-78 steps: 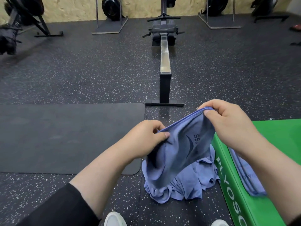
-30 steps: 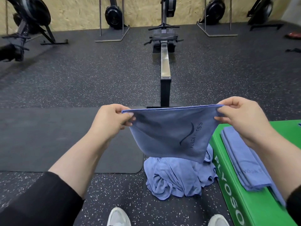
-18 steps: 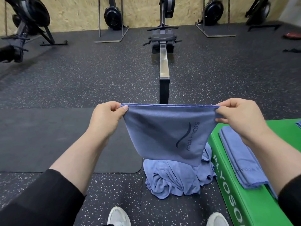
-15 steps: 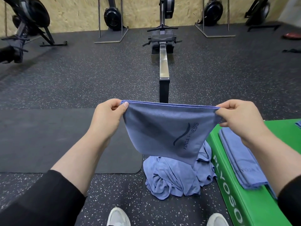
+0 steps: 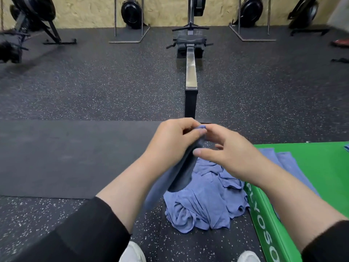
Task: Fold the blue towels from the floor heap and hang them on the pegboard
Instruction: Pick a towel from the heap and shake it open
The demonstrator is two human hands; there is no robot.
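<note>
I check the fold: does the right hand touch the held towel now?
Cannot tell. In the head view the right hand reaches the towel corner, contact hidden.

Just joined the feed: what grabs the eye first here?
Centre frame, both hands meet: the left hand pinches a blue towel hanging folded, the right hand beside it. Below lies the towel heap on the floor, with a green box at right.

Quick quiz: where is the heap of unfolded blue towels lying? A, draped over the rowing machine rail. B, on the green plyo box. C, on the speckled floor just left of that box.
C: the towel heap sits on the speckled floor against the green plyo box's left side.
</note>
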